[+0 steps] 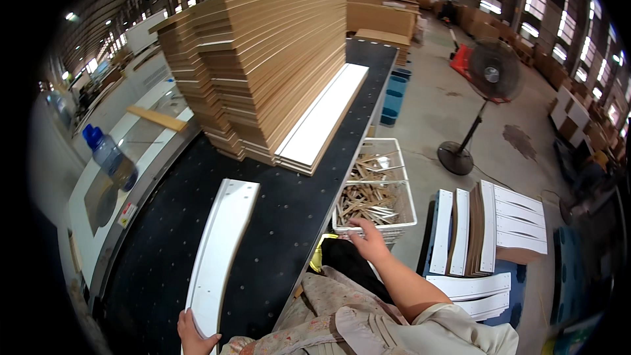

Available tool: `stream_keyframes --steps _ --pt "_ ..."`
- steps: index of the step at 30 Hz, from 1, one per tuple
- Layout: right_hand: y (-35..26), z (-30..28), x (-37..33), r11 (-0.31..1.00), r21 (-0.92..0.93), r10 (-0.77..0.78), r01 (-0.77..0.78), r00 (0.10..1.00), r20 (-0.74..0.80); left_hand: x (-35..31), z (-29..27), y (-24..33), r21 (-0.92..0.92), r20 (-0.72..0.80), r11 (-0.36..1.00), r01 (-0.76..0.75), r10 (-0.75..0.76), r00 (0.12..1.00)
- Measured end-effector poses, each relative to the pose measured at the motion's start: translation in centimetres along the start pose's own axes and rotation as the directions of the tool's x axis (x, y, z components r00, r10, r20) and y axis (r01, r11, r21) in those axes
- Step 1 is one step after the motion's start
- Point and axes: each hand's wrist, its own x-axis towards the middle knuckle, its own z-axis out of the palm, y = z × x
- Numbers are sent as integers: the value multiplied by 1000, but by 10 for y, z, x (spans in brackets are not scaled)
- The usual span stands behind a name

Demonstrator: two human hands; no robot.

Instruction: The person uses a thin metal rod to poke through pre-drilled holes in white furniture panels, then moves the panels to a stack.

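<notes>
A long white board with a curved edge and small holes lies on the black perforated table. At its near end, my left hand is closed on it, thumb on one side and fingers on the other. My right hand is out past the table's right edge, fingers apart and nothing visible in them. Just beyond it stands a white plastic crate filled with narrow wood offcuts.
A tall stack of brown boards with a white board beside it stands farther along the table. A blue-capped bottle is at the left. Right, on the floor, are a fan and stacked curved white boards.
</notes>
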Motion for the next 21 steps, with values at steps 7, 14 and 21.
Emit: stream_keyframes --steps 7,14,21 --pt "-10 18 37 988 -25 -156 155 987 -40 16 -1 71 142 10 985 97 -100 995" --pt "-38 64 141 964 -179 -203 196 979 -19 72 44 126 87 -144 976 198 -184 972" --pt "-27 77 197 953 -242 188 -185 982 -7 38 46 153 129 -94 991 26 -14 995"
